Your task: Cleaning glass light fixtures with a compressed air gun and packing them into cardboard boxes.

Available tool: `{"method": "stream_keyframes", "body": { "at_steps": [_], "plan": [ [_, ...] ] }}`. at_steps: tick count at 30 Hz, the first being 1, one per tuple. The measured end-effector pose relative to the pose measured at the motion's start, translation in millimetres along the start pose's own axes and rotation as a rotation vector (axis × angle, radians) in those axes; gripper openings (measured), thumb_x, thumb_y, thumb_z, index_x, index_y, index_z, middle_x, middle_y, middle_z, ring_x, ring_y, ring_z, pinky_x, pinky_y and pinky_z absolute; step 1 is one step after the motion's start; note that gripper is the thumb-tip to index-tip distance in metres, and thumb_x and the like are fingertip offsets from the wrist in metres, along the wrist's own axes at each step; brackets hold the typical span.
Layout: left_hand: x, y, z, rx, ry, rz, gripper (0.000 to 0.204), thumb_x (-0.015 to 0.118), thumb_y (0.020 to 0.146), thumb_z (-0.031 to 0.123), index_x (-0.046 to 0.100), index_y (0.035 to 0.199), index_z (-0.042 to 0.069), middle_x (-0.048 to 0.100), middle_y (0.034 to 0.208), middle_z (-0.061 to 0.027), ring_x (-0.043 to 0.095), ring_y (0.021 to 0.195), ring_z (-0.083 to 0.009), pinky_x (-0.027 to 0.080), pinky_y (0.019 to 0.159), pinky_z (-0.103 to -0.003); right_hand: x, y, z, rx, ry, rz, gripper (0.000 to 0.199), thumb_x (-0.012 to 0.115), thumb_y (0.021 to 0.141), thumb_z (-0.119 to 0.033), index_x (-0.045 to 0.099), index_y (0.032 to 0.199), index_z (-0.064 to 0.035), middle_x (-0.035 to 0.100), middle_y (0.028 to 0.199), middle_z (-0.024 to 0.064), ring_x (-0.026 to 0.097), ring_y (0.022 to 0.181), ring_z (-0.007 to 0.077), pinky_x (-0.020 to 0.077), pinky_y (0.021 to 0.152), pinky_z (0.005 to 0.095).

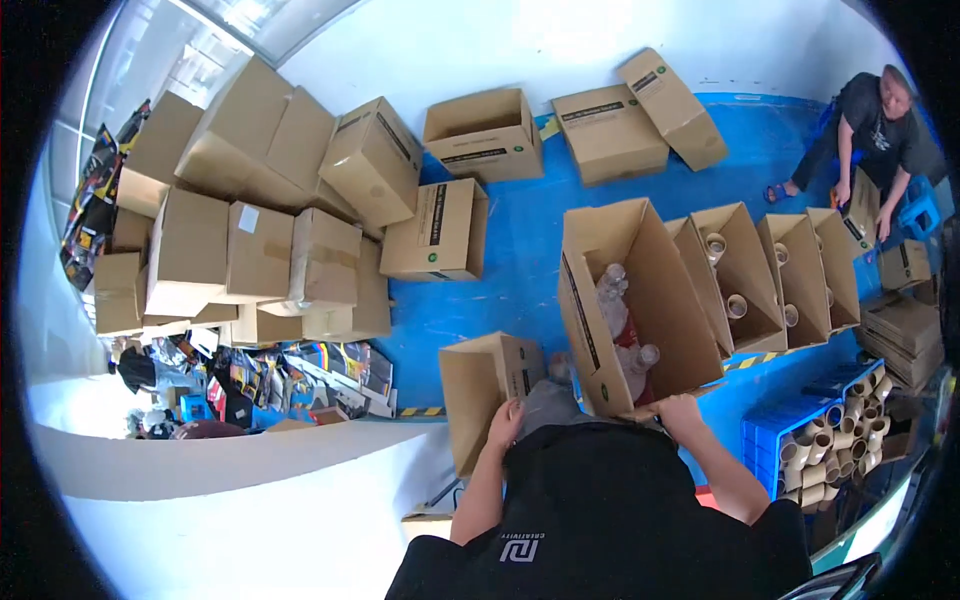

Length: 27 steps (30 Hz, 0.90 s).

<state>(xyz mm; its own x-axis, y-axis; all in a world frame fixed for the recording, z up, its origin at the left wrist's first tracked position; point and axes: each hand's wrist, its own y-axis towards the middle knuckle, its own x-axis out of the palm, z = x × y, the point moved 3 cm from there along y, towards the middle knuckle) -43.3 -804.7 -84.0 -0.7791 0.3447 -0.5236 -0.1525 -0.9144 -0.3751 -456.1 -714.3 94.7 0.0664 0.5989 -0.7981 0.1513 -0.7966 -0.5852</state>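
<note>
My left hand [506, 418] grips the near rim of a small empty open cardboard box [480, 385] on the blue floor. My right hand [678, 410] holds the near edge of a taller open cardboard box [640, 270] that contains several clear wrapped tubes [615, 310]. Both boxes stand just in front of my knees, side by side, a little apart. My dark shirt fills the lower middle of the view.
Three more open boxes [790, 270] with cardboard tubes stand in a row to the right. A blue crate of tubes [830, 445] is at lower right. A seated person [870, 130] handles a box at far right. Stacked cartons [250, 220] crowd the left; a white wall edge [230, 455] runs below them.
</note>
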Motion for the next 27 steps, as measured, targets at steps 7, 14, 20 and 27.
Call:
{"method": "stream_keyframes", "body": {
  "at_steps": [7, 14, 20, 27],
  "plan": [
    [-56, 13, 1, -0.282, -0.142, -0.167, 0.036, 0.053, 0.089, 0.02, 0.059, 0.121, 0.003, 0.064, 0.098, -0.0085, 0.058, 0.084, -0.0157, 0.047, 0.075, -0.031, 80, 138, 12, 0.077, 0.12, 0.144, 0.019, 0.056, 0.081, -0.02, 0.072, 0.091, -0.0216, 0.07, 0.083, 0.0086, 0.069, 0.08, 0.0268, 0.0542, 0.068, 0.0414],
    [-153, 42, -84, -0.237, 0.064, -0.212, 0.039, 0.046, 0.095, 0.029, 0.056, 0.124, 0.005, 0.063, 0.108, -0.0108, 0.057, 0.102, -0.0192, 0.047, 0.08, -0.035, 46, 216, 33, 0.283, 0.042, -0.074, 0.017, 0.058, 0.081, -0.019, 0.074, 0.083, -0.0129, 0.071, 0.087, 0.0095, 0.07, 0.085, 0.0266, 0.0547, 0.069, 0.0428],
    [-209, 82, -110, -0.795, -0.606, -0.239, 0.034, 0.04, 0.097, 0.031, 0.054, 0.119, 0.009, 0.064, 0.111, -0.0086, 0.065, 0.095, -0.0233, 0.053, 0.075, -0.038, 45, 236, -28, 0.413, 0.126, -0.296, 0.02, 0.055, 0.08, -0.018, 0.073, 0.087, -0.0122, 0.07, 0.094, 0.0139, 0.069, 0.088, 0.0295, 0.0537, 0.073, 0.0442],
    [-212, 179, -97, -0.691, -0.428, -0.276, 0.038, 0.04, 0.097, 0.038, 0.053, 0.12, 0.01, 0.063, 0.114, -0.0078, 0.063, 0.098, -0.0227, 0.051, 0.078, -0.038, 35, 228, -54, 0.479, 0.481, -0.173, 0.024, 0.051, 0.082, -0.014, 0.068, 0.098, -0.0053, 0.067, 0.095, 0.0215, 0.066, 0.092, 0.0361, 0.0522, 0.077, 0.0487]
  ]
}}
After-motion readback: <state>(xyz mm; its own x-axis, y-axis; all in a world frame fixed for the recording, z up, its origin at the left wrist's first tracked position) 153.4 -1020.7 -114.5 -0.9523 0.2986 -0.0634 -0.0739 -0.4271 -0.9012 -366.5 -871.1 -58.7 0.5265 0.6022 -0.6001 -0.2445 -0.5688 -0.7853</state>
